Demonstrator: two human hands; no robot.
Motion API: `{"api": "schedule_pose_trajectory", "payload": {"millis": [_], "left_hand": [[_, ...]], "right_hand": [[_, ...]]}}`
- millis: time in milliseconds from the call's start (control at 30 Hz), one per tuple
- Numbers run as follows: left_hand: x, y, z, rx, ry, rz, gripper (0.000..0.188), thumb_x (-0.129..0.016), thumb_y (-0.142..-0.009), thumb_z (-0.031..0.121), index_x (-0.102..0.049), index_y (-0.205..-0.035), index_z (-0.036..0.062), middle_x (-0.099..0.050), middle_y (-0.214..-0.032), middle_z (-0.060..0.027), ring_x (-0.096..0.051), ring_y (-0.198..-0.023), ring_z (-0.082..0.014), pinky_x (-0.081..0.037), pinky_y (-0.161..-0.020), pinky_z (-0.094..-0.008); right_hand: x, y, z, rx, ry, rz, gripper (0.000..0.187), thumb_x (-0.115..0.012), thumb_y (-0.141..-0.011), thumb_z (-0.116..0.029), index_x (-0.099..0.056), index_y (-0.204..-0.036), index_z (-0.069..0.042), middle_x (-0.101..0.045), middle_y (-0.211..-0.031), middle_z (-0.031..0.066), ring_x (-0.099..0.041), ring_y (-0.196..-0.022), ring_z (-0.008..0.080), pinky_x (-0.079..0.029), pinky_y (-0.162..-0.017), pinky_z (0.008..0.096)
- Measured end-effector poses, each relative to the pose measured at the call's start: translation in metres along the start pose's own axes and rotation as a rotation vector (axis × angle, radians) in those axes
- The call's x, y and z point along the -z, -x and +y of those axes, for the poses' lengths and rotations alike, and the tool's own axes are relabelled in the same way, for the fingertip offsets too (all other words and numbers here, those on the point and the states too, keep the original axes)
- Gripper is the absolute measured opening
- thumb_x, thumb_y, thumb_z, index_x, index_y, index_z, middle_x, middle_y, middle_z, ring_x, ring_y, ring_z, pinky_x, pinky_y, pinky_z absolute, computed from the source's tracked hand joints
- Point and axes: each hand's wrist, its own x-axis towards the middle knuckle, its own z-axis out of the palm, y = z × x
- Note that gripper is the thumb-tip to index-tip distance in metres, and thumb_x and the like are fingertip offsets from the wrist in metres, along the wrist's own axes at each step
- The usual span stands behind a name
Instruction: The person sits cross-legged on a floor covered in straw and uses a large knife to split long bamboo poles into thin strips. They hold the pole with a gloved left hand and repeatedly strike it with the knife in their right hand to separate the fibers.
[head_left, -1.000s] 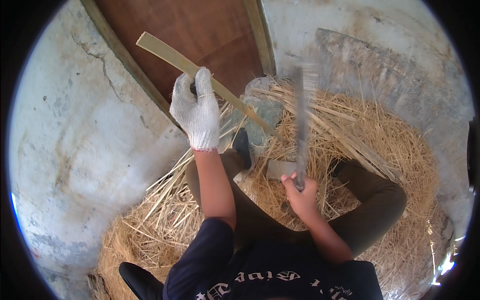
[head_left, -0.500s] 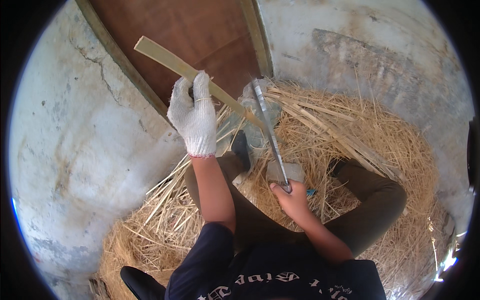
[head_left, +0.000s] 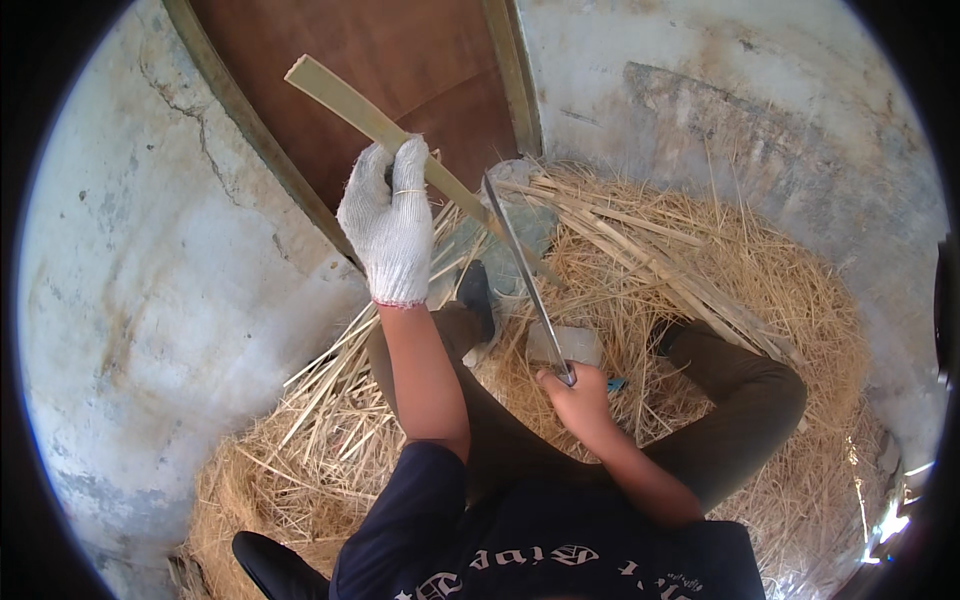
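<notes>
My left hand [head_left: 388, 220], in a white knit glove, grips a flat pale-green bamboo strip [head_left: 343, 97] between thumb and fingers. The strip slants from its cut end at upper left down to the right, and its lower end passes behind the blade. Bare and closed, my right hand [head_left: 580, 398] holds a long, narrow knife [head_left: 524, 265] with its blade pointing up and slightly left. In the picture the blade crosses the strip; whether they touch I cannot tell. The fist hides most of the knife's handle.
Bamboo shavings [head_left: 800, 300] cover the floor around my legs. Longer split strips [head_left: 660, 262] lie at the right, beyond a grey block [head_left: 565, 345] between my knees. A brown door [head_left: 400, 50] stands ahead, with stained walls [head_left: 130, 300] on both sides.
The knife's tip has swung left and its blade has turned, showing less of its bright face. My left hand and the bamboo strip have shifted slightly, the strip's upper end rightward and up.
</notes>
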Motion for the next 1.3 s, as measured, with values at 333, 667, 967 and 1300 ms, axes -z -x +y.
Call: {"api": "schedule_pose_trajectory", "payload": {"millis": [333,667,967,1300], "left_hand": [[-0.005,0.006,0.007,-0.046,-0.049,-0.043,0.029,-0.067,-0.096,0.028,-0.074,-0.102,0.0007,-0.073,-0.095,-0.0097,-0.069,-0.086,-0.0183,-0.053,-0.08,-0.0329],[-0.005,0.008,0.011,0.017,0.038,-0.087,0.025,-0.068,-0.096,0.025,-0.075,-0.104,0.0026,-0.073,-0.097,-0.0073,-0.067,-0.078,-0.0138,-0.053,-0.073,-0.0297],[-0.007,0.008,0.007,-0.025,0.056,-0.116,0.024,-0.068,-0.097,0.022,-0.074,-0.108,0.0018,-0.069,-0.095,-0.0056,-0.061,-0.076,-0.0114,-0.051,-0.069,-0.0276],[-0.008,-0.009,-0.044,0.109,0.563,-0.071,0.024,-0.062,-0.104,0.022,-0.067,-0.115,0.0013,-0.069,-0.095,-0.0063,-0.063,-0.079,-0.0121,-0.056,-0.07,-0.0287]], "right_hand": [[-0.015,-0.008,0.035,0.179,-0.282,0.199,0.032,-0.071,-0.091,-0.013,-0.054,-0.065,-0.003,-0.052,-0.055,0.0002,-0.052,-0.054,0.0073,-0.039,-0.051,0.0323],[0.012,0.008,-0.01,-0.1,-0.381,-0.1,0.029,-0.067,-0.092,-0.015,-0.056,-0.068,-0.005,-0.051,-0.054,-0.0016,-0.049,-0.05,0.0084,-0.037,-0.049,0.0315],[-0.002,-0.017,0.017,0.111,0.048,0.108,0.027,-0.066,-0.09,-0.014,-0.056,-0.066,-0.004,-0.053,-0.055,-0.0007,-0.048,-0.05,0.0106,-0.037,-0.05,0.035],[0.016,0.003,-0.019,0.005,-0.705,0.008,0.018,-0.065,-0.095,-0.011,-0.058,-0.079,-0.005,-0.052,-0.053,-0.0001,-0.049,-0.044,0.009,-0.039,-0.044,0.0274]]}}
